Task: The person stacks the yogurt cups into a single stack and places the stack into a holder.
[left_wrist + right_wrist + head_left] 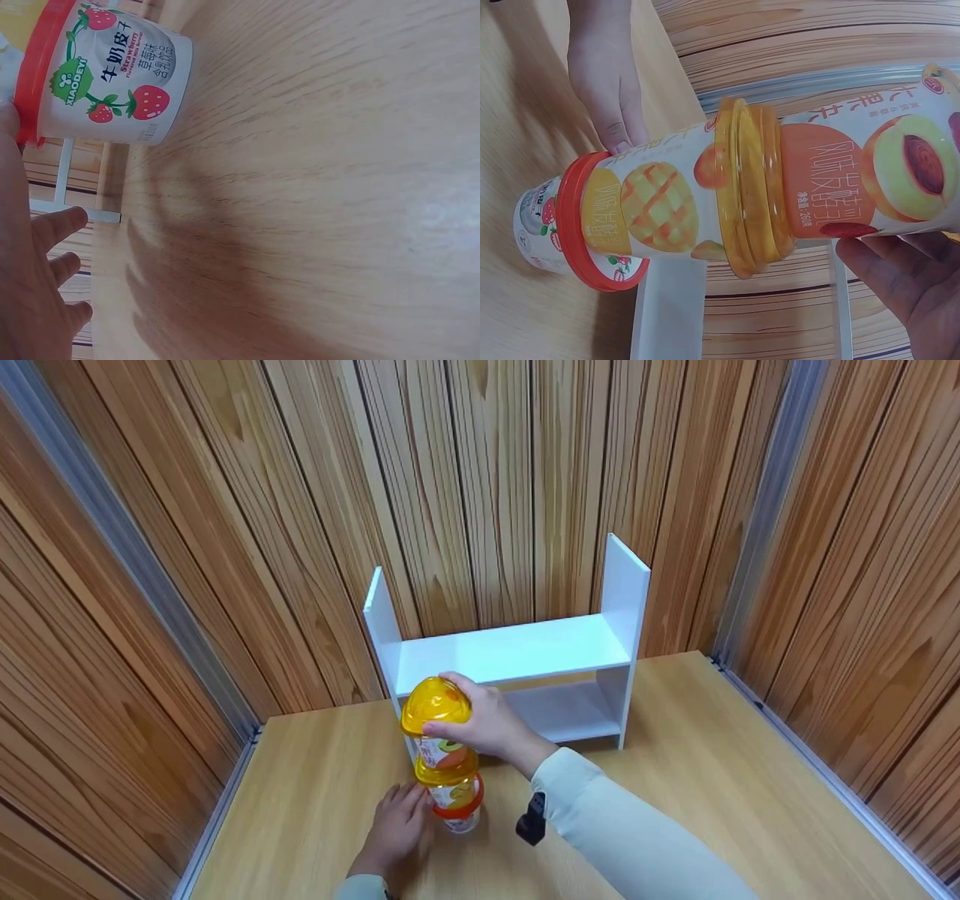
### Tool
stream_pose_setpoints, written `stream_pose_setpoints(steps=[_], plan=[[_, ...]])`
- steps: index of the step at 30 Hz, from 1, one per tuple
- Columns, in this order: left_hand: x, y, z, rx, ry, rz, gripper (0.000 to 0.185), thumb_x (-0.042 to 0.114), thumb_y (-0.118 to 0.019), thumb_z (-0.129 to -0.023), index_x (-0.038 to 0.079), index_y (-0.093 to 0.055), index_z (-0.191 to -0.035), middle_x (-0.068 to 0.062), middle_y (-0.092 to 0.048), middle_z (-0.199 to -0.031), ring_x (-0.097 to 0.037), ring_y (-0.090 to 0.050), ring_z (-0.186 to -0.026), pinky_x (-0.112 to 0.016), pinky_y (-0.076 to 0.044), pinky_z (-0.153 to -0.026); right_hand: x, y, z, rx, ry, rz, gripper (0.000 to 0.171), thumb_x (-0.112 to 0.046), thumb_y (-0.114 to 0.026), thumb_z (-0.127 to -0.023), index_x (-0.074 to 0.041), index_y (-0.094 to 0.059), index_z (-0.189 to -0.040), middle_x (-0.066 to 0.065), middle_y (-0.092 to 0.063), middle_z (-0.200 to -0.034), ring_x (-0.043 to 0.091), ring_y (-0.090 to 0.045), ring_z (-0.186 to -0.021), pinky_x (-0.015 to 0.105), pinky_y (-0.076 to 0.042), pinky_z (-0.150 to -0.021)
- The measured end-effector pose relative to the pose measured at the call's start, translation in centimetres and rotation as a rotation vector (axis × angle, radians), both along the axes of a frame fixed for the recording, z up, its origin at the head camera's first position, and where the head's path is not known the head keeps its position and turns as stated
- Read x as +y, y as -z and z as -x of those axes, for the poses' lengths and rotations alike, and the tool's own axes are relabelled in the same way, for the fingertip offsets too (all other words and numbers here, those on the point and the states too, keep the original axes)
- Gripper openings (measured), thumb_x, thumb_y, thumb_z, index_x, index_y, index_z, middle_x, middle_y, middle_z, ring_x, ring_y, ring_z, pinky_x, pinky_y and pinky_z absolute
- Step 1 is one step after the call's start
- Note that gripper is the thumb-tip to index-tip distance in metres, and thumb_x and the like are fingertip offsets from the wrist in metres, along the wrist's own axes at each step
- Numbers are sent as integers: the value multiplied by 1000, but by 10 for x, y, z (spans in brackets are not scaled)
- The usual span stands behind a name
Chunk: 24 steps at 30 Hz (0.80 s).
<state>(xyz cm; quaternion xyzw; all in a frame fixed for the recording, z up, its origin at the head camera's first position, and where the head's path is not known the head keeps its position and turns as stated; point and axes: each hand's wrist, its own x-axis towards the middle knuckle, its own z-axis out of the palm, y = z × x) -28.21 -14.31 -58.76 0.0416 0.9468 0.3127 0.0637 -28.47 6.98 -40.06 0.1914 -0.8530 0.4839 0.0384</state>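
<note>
XIAODEVI strawberry cup (112,82) under stacked cups, right fingers (900,274) round top cup (870,180), left fingers (64,225) straight.

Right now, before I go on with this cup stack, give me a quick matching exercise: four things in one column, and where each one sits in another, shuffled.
Things:
1. peach cup
2. mango cup
3. strawberry cup
4. white shelf

Places:
A. bottom of the stack, standing on the wooden table
B. against the back wall, behind the stack
C. top of the stack, gripped by the right hand
D. middle of the stack, touched by the left hand

Pairs: 1-C, 2-D, 3-A, 4-B
</note>
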Motion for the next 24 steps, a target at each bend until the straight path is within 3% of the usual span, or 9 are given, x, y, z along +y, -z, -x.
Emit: stream_pose_setpoints(steps=[6,14,19,24], plan=[[0,0,0,-21,-11,3,64,73,-27,-82,41,-39,-137,3,-33,-145,-39,-11,-135,-64,-11,-102,-2,2,0,-28,9,-4,82,-67,-67,-64,-38,-37,-135,-12,-55,-112,9,-56,-92,32,-51,-78],[0,0,0,-26,-2,-6,70,73,-25,-82,35,-37,-140,0,-31,-146,-38,-11,-135,-63,-10,-102,-2,4,1,-17,17,-3,82,-67,-66,-65,-39,-35,-135,-11,-53,-114,9,-55,-94,32,-50,-79],[1,-1,-1,-83,-33,-67,74,76,-25,-80,37,-33,-141,0,-29,-147,-38,-9,-136,-65,-11,-101,-1,5,1,-34,6,17,80,-67,-66,-65,-41,-35,-133,-12,-52,-113,9,-55,-94,33,-50,-80],[0,0,0,-95,12,-164,75,74,-27,-81,31,-32,-143,-2,-32,-146,-37,-14,-135,-63,-13,-102,-2,4,0,-32,-6,20,78,-67,-66,-65,-40,-36,-132,-12,-53,-111,10,-55,-93,32,-50,-79]])
